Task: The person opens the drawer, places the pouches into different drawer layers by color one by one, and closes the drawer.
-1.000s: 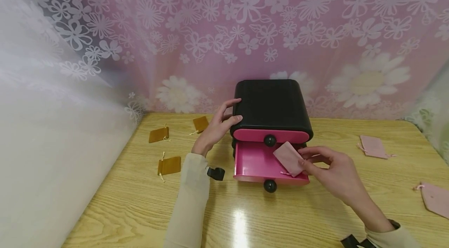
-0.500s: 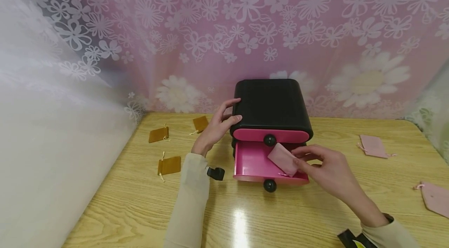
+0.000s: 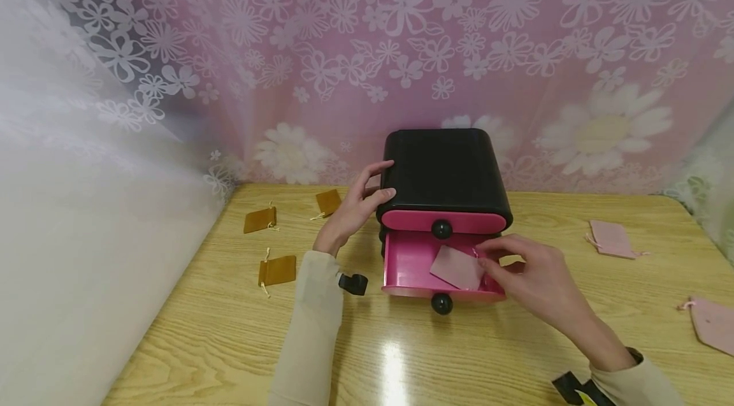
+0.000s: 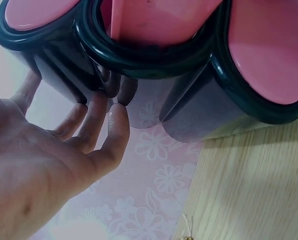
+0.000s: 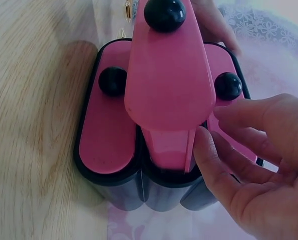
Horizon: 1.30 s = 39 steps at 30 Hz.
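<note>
Right hand (image 3: pixel 541 278), fingers loosely bent, is at the edge of a pale-pink cloth pouch (image 3: pixel 457 268) lying in the pulled-out glossy pink drawer (image 3: pixel 406 259); whether it pinches it, I cannot tell. Left hand (image 3: pixel 355 207), fingers spread, touches the rounded black cabinet (image 3: pixel 444 167).

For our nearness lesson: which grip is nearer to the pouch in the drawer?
Right. The right grip is just right of the pouch; the left grip is farther left, touching the cabinet.
</note>
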{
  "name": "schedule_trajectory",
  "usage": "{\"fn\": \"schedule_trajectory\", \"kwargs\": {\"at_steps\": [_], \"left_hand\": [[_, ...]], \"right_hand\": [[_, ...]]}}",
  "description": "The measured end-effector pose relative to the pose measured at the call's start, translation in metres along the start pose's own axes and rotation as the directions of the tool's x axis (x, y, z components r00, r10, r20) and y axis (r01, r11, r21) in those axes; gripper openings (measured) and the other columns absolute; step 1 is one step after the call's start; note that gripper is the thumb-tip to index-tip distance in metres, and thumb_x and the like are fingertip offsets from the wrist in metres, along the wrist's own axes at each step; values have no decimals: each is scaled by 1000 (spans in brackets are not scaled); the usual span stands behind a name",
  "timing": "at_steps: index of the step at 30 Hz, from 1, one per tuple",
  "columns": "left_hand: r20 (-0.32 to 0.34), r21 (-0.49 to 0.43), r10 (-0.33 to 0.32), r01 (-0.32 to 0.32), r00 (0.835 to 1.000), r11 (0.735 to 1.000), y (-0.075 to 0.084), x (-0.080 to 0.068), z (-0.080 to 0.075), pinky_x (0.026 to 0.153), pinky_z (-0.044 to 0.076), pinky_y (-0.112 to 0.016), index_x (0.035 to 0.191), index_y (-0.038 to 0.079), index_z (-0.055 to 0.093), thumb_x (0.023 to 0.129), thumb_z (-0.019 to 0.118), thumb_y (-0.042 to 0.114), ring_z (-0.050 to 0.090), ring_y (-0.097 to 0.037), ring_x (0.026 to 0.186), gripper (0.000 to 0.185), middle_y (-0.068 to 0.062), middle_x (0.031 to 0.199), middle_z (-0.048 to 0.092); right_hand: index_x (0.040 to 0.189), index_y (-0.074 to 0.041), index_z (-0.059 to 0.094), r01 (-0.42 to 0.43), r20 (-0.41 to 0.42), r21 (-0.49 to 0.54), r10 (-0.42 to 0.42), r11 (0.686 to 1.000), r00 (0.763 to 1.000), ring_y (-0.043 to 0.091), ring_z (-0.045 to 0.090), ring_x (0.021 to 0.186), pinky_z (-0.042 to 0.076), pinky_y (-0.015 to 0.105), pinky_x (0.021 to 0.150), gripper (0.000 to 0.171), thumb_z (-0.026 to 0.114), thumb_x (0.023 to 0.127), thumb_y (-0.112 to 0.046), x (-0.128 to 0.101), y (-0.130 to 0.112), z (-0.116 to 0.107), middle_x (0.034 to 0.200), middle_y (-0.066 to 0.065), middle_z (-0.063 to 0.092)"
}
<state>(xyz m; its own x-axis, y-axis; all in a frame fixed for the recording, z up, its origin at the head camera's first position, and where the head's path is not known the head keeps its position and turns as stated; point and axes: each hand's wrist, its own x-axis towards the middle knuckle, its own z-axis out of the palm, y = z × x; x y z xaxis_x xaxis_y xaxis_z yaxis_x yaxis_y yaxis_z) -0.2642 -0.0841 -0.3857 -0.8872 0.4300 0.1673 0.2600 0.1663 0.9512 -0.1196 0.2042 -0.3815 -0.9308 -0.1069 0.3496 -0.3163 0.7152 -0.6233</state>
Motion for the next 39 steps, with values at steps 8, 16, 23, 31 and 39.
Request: {"fn": "schedule_trajectory", "kwargs": {"at_steps": [8, 16, 23, 31, 39], "left_hand": [[2, 3, 4, -4, 1000, 1000, 1, -1, 0, 115, 42, -54, 149, 43, 43, 103, 56, 31, 49, -32, 141, 49, 4, 163, 30], [-11, 23, 2, -2, 1000, 1000, 2, -2, 0, 114, 42, -56, 149, 43, 43, 103, 56, 31, 50, -31, 140, 49, 5, 163, 30], [-30, 48, 11, -10, 999, 999, 3, -2, 2, 112, 44, -55, 148, 44, 45, 103, 55, 32, 53, -29, 136, 48, 5, 163, 30], [-31, 57, 18, -16, 999, 998, 1, 1, 2, 111, 45, -56, 148, 46, 45, 103, 57, 37, 52, -32, 137, 48, 2, 161, 30], [-35, 105, 13, -10, 999, 994, 1, 1, 2, 111, 42, -61, 148, 52, 42, 100, 60, 43, 49, -33, 137, 52, 2, 162, 29]], "right_hand": [[105, -17, 79, 88, -65, -2, -88, 996, 994, -13, 61, 84, 53, 10, 66, 27, 86, 80, -9, -8, 8, -7, 99, 0, 77], [111, -16, 77, 105, -99, -29, -108, 994, 989, -22, 56, 90, 52, 7, 68, 34, 86, 79, -8, -20, 21, -17, 100, 0, 76], [114, -20, 77, 45, -113, -8, -46, 999, 993, -24, 54, 93, 50, 5, 69, 37, 87, 80, -10, -34, 37, -27, 102, -28, 66], [115, -17, 77, 2, -128, -33, -6, 999, 992, -29, 50, 93, 49, 4, 66, 37, 87, 80, -10, -40, 51, -33, 106, -44, 55], [118, -17, 75, -63, -130, -99, 50, 993, 990, -31, 43, 98, 44, -1, 68, 36, 86, 83, -21, -44, 66, -40, 110, -23, 68]]}}
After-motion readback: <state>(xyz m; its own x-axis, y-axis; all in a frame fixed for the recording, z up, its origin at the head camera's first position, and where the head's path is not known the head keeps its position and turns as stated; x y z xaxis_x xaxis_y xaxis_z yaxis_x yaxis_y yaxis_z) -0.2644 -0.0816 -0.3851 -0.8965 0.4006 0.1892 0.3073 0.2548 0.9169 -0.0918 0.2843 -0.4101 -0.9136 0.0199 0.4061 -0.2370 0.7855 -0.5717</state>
